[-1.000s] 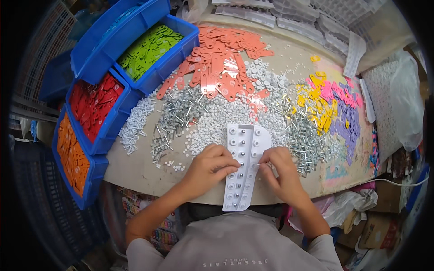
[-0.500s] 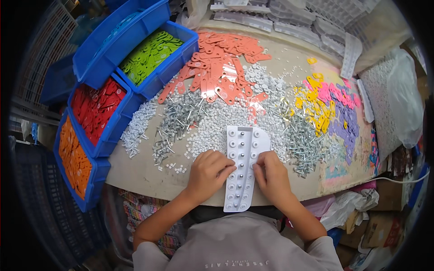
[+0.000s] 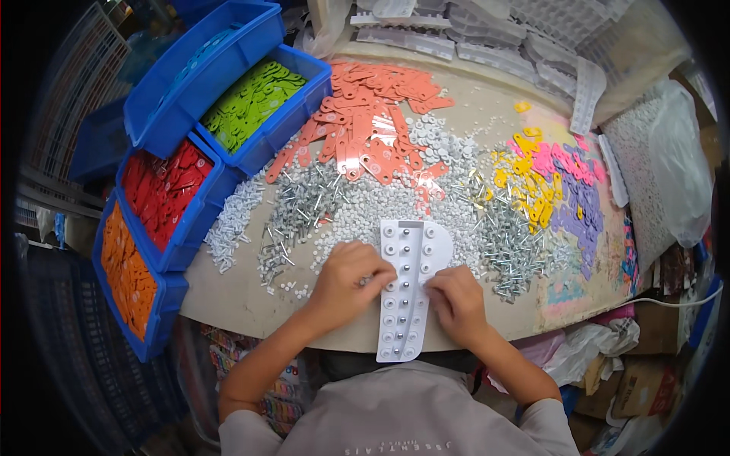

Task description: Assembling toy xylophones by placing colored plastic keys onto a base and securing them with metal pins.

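Note:
In front of me a long white plastic holder lies at the table's near edge, one end rounded on the right. Small white round caps sit along both its sides, and metal pins stand in a row down its middle groove. My left hand is at the holder's left edge, thumb and forefinger pinched over it. Something small and greyish shows by its fingers, too small to name. My right hand is at the right edge with fingers curled and fingertips against the holder; whatever they pinch is hidden.
Beyond the holder lie heaps of white caps, metal pins and coral plastic tags. Yellow tags and purple tags lie to the right. Blue bins of coloured tags stand left. White holders pile up behind.
My left hand has shifted slightly farther up along the holder. My right hand's fingers have curled in more. The whole view has moved a little.

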A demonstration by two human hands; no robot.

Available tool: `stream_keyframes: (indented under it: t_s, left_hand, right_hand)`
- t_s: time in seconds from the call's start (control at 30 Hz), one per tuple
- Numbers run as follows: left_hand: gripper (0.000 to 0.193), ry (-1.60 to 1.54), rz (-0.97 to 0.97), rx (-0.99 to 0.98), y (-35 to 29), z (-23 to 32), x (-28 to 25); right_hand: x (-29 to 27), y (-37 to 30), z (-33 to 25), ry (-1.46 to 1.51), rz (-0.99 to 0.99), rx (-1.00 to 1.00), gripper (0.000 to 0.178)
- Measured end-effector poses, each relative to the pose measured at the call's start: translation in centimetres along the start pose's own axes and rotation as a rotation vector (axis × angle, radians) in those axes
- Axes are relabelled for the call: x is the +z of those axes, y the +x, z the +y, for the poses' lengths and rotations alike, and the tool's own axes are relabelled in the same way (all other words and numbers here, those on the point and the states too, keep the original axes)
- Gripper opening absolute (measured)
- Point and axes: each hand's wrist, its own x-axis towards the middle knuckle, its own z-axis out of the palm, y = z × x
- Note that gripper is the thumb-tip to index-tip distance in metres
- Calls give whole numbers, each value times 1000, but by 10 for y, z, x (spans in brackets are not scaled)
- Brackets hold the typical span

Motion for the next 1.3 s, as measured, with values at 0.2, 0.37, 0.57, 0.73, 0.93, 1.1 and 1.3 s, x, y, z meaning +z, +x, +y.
stream_keyframes:
  t_s: [0.2,0.37,0.57,0.73,0.93,1.1,1.3]
  left_hand:
    - [8,328,167,54,76,-23,-18]
    - [10,378,-76,-70,137,-38,-9]
    - [9,363,84,167,185,-74,30]
    - [8,376,64,281,190,-83,38]
    - [7,419,27,313,193,-86,41]
    - [4,407,121,358,193,-84,41]
    - [7,267,213,192,178,-77,30]
  right_hand:
    - [-28,45,29,-29,102,208,12]
    - [-44,79,45,-10,-235,271,8]
    - [-30,132,88,-224,-63,241,11]
    - [-8,154,112,-332,15,202,11]
    - [8,159,123,-407,-16,136,13]
    - [8,157,119,-311,0,243,15]
    - [-15,139,99,8,51,330,14]
